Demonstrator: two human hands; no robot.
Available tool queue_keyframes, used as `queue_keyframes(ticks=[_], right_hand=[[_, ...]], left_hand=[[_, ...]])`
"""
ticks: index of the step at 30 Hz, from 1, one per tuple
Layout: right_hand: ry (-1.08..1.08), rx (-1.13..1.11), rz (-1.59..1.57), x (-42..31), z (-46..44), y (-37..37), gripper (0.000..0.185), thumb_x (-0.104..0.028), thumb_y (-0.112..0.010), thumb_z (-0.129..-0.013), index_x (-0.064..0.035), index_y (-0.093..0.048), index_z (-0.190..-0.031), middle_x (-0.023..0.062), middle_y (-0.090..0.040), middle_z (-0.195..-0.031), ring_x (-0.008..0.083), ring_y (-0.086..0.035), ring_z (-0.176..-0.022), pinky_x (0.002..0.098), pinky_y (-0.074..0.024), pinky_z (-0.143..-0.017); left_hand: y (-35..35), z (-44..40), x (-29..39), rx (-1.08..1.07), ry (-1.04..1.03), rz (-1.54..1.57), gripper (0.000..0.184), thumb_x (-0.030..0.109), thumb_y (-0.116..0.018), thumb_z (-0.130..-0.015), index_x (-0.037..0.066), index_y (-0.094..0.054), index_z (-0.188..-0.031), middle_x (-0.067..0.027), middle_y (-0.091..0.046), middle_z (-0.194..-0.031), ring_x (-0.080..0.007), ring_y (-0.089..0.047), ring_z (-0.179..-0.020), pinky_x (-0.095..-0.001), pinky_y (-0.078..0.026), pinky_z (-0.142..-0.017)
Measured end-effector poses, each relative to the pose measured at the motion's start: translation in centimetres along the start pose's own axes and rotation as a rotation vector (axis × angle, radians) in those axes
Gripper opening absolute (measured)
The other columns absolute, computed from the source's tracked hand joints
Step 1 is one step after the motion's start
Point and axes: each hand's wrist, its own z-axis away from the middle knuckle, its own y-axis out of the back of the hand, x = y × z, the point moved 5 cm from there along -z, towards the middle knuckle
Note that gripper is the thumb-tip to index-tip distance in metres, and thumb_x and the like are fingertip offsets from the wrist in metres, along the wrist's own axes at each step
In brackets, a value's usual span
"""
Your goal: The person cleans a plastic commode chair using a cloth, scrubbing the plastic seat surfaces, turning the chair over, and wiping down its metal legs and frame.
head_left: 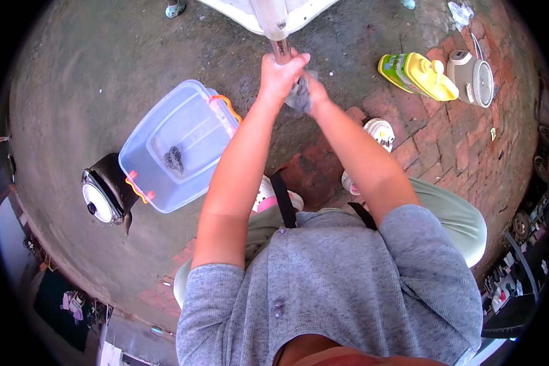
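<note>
My left hand (pixel 279 76) is wrapped round a shiny tube-like handle (pixel 280 51) that runs down from a white object (pixel 311 13) at the top edge. Close beside it on the right, my right hand (pixel 313 91) holds a wet grey cloth or scrubber (pixel 299 97) against the lower end of the handle. The fingers of both hands are partly hidden and slightly blurred.
A clear plastic bin (pixel 177 146) with orange handles holds a dark scrubber (pixel 173 160). Left of it stands a black kettle (pixel 110 189) with a white lid. At right are a yellow jug (pixel 418 74) and a beige container (pixel 471 78) on brick paving.
</note>
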Motion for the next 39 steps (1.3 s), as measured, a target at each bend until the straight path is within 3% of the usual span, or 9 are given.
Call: queue_keyframes(ticks=[4,6,8,13,15,22,30,33,39], right_hand=[[0.764,0.631,0.357,0.7,5.2,-0.2,0.027,-0.026,-0.045,-0.091,-0.0016,-0.053,-0.085,0.0066,-0.056,-0.073,0.0203,-0.054,-0.069,0.0335,-0.0442,-0.067],[0.798,0.688,0.331,0.3,6.5,-1.3,0.027,-0.026,-0.046,-0.091,-0.0005,-0.054,-0.084,0.0069,-0.057,-0.074,0.0215,-0.054,-0.071,0.0349,-0.0436,-0.069],[0.585,0.645,0.508,-0.8,5.2,-1.0,0.028,-0.026,-0.048,-0.09,0.0002,-0.056,-0.081,0.0099,-0.058,-0.075,0.0209,-0.054,-0.07,0.0347,-0.0439,-0.068],[-0.078,0.236,-0.102,0.7,-0.2,1.6,0.03,-0.026,-0.056,-0.085,0.0037,-0.058,-0.086,0.01,-0.061,-0.078,0.0202,-0.055,-0.069,0.0358,-0.044,-0.066],[0.341,0.494,0.281,-0.5,1.1,1.7,0.034,-0.027,-0.053,-0.087,0.0044,-0.054,-0.1,0.0114,-0.061,-0.083,0.0232,-0.057,-0.076,0.0364,-0.0446,-0.073],[1.089,0.473,1.016,0.2,9.4,-3.8,0.053,-0.016,-0.063,-0.076,0.001,-0.039,-0.12,0.0205,-0.045,-0.116,0.0349,-0.049,-0.103,0.0386,-0.0416,-0.086],[0.59,-0.01,1.137,-3.8,7.6,-2.1,0.052,-0.012,-0.072,-0.066,-0.0042,-0.051,-0.112,0.0113,-0.06,-0.1,0.0264,-0.058,-0.094,0.0343,-0.0434,-0.086],[0.189,-0.284,0.561,-4.1,6.6,0.0,0.05,0.0,-0.065,-0.071,-0.0039,-0.05,-0.118,0.0044,-0.06,-0.107,0.0146,-0.056,-0.097,0.0303,-0.0416,-0.089],[0.034,-0.334,0.071,-4.4,5.3,0.8,0.035,-0.013,-0.054,-0.081,-0.0017,-0.051,-0.114,0.0094,-0.06,-0.105,0.0231,-0.057,-0.098,0.0406,-0.0434,-0.09]], left_hand=[[-0.6,0.1,-0.5,0.059,0.005,-0.019,0.022,0.009,-0.061,-0.071,0.008,-0.045,-0.057,0.0009,-0.041,-0.048,-0.0082,-0.035,-0.04,-0.0236,-0.027,-0.04],[-0.6,0.2,-0.3,0.065,0.022,-0.011,0.022,0.009,-0.061,-0.071,0.008,-0.045,-0.057,0.0009,-0.041,-0.048,-0.0082,-0.036,-0.04,-0.0237,-0.027,-0.04],[-0.2,0.1,0.0,0.073,0.027,-0.006,0.023,0.009,-0.061,-0.071,0.008,-0.044,-0.056,0.0009,-0.041,-0.048,-0.0082,-0.036,-0.04,-0.0238,-0.027,-0.04],[0.1,0.0,-0.3,0.073,-0.001,-0.006,0.025,0.008,-0.061,-0.072,0.008,-0.044,-0.054,0.0003,-0.041,-0.047,-0.0086,-0.036,-0.04,-0.0241,-0.027,-0.04],[0.0,0.0,-0.1,0.065,-0.001,-0.002,0.025,0.008,-0.061,-0.072,0.008,-0.044,-0.054,0.0003,-0.041,-0.048,-0.0086,-0.036,-0.04,-0.024,-0.027,-0.04],[-0.4,0.3,0.8,0.09,0.016,0.015,0.024,0.008,-0.06,-0.071,0.008,-0.044,-0.054,0.0006,-0.04,-0.048,-0.0087,-0.035,-0.04,-0.0239,-0.027,-0.041],[0.1,-0.1,-0.9,0.042,0.025,0.007,0.022,0.009,-0.063,-0.071,0.008,-0.047,-0.056,0.0018,-0.043,-0.049,-0.0075,-0.038,-0.041,-0.0239,-0.029,-0.041],[-0.5,0.1,-0.6,0.038,0.018,-0.025,0.024,0.008,-0.06,-0.071,0.009,-0.043,-0.055,0.0013,-0.04,-0.048,-0.0087,-0.035,-0.041,-0.0243,-0.027,-0.041],[-1.2,-0.1,1.2,-0.023,0.024,0.027,0.026,0.008,-0.059,-0.071,0.01,-0.04,-0.053,0.0014,-0.037,-0.047,-0.0088,-0.033,-0.041,-0.0244,-0.026,-0.041]])
